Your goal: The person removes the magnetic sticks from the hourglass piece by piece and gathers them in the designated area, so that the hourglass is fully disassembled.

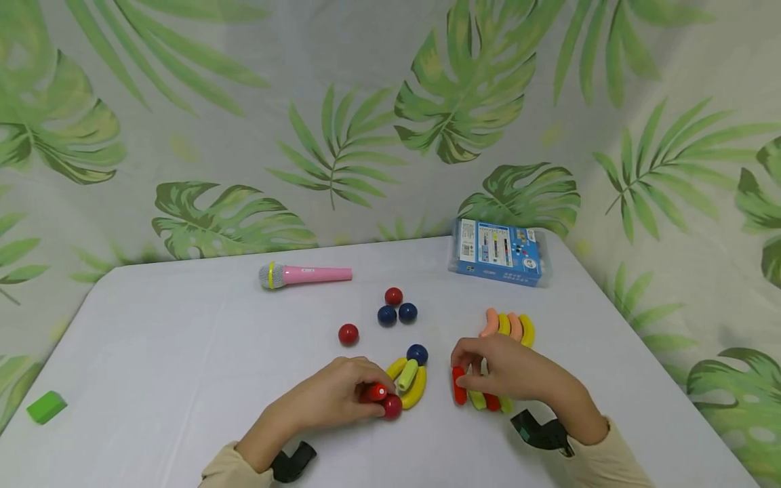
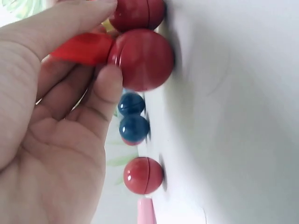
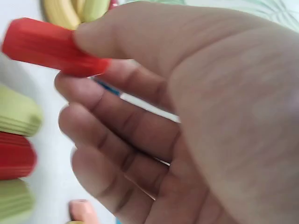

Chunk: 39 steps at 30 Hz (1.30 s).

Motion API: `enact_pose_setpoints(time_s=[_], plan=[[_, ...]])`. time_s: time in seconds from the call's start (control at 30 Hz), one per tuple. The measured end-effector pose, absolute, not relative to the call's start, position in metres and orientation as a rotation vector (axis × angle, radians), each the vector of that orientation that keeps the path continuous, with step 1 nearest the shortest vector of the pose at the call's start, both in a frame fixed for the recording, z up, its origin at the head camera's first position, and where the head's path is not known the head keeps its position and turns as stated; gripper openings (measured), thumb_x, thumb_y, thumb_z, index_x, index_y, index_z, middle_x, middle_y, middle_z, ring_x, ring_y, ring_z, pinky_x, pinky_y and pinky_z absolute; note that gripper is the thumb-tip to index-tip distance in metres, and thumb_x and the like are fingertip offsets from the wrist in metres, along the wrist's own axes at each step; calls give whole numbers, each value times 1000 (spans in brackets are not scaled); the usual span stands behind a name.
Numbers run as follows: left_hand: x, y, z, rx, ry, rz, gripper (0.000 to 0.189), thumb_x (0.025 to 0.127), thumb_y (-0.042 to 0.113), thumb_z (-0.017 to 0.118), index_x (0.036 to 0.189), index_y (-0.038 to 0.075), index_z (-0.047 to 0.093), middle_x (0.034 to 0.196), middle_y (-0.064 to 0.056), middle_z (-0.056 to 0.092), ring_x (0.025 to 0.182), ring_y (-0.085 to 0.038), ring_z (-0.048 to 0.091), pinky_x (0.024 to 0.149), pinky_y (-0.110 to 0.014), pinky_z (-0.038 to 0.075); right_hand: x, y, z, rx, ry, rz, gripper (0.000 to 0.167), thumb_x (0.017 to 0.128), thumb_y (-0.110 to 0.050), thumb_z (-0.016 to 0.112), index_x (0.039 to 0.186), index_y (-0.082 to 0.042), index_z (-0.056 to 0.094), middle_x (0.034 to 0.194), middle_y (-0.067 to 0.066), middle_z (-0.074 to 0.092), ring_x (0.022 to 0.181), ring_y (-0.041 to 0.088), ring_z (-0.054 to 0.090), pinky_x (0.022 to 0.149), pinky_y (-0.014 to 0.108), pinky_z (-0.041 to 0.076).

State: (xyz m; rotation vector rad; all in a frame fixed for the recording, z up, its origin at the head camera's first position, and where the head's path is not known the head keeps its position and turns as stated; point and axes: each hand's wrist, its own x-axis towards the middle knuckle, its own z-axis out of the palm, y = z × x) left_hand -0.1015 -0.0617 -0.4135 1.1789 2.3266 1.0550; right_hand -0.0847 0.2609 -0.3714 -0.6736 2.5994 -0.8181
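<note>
My left hand (image 1: 337, 396) holds a red rod (image 1: 374, 392), its fingers curled round it, with a red ball (image 2: 142, 59) at the rod's end. Another red ball (image 2: 136, 14) lies close by, under the thumb in the left wrist view. Just right of this hand, two yellow curved pieces (image 1: 415, 389) flank a light-green rod (image 1: 407, 375), with a blue ball (image 1: 417, 354) at their far end. My right hand (image 1: 509, 369) pinches a red rod (image 3: 51, 46) between thumb and fingers. Beside it lie light-green rods (image 3: 16, 111) and another red rod (image 3: 16, 155).
Beyond the hands lie loose red (image 1: 348, 334) and blue balls (image 1: 387, 316). Pink and yellow curved pieces (image 1: 527, 331) lie behind the right hand. A pink microphone (image 1: 314, 274) and a blue box (image 1: 500, 252) stand farther back. A green block (image 1: 46, 407) sits far left.
</note>
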Motion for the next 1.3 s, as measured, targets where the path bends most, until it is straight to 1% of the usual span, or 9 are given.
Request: enact_pose_setpoints(time_s=[0.13,0.27,0.43,0.67,0.83,1.0,1.1,1.2,1.3], plan=[[-104,-68,-409,1135,2311,1095,27,89,13,82,115,15,76,109,10,71,89,-4,60,75,-19,55,-87,260,-379,-664,2561,-790,12,92,-26,78,102,-22,73,82,-14,64,70,4,54,60,21,48],[-106,-71,-406,1151,2336,1099,27,89,11,82,115,11,75,103,9,70,88,-6,62,76,-21,56,-88,259,-381,-658,2589,-750,12,91,-27,80,101,-22,77,88,-14,67,71,5,54,62,22,49],[-108,-71,-406,1153,2336,1092,26,89,13,82,114,11,76,103,9,71,87,-7,62,76,-21,56,-87,254,-380,-645,2666,-679,14,91,-23,81,104,-20,77,93,-14,69,81,6,57,70,22,52],[-110,-69,-408,1150,2363,1069,28,88,15,83,115,11,75,102,9,72,87,-7,63,77,-21,56,-82,225,-374,-650,2848,-614,34,90,-29,81,121,-21,71,99,-11,65,95,11,58,80,26,55],[-111,-70,-409,1138,2376,1063,27,88,15,84,113,10,75,100,9,72,86,-7,62,77,-22,56,-82,202,-380,-780,2876,-561,33,88,-30,83,118,-22,75,109,-8,67,105,11,58,91,32,58],[-111,-70,-409,1130,2373,1065,26,88,16,83,112,11,76,100,9,72,85,-7,62,78,-23,56,-80,190,-388,-882,2869,-480,26,87,-30,84,111,-21,78,103,-9,66,98,9,58,85,26,56],[-111,-70,-410,1134,2371,1065,27,89,17,83,113,11,76,102,9,73,87,-6,62,80,-23,56,-79,188,-387,-879,2857,-484,27,85,-32,86,108,-22,78,101,-10,66,94,8,57,81,24,55],[-110,-70,-412,1154,2369,1061,26,89,19,83,114,12,76,103,10,73,89,-4,62,82,-23,56,-77,184,-384,-860,2816,-564,33,85,-39,85,112,-23,76,103,-12,67,95,7,57,82,24,55],[-110,-70,-412,1187,2363,1060,25,90,19,82,114,14,77,104,10,72,88,-2,62,82,-23,56,-75,178,-381,-874,2762,-701,34,88,-41,82,117,-24,75,107,-14,70,97,6,59,85,24,55]])
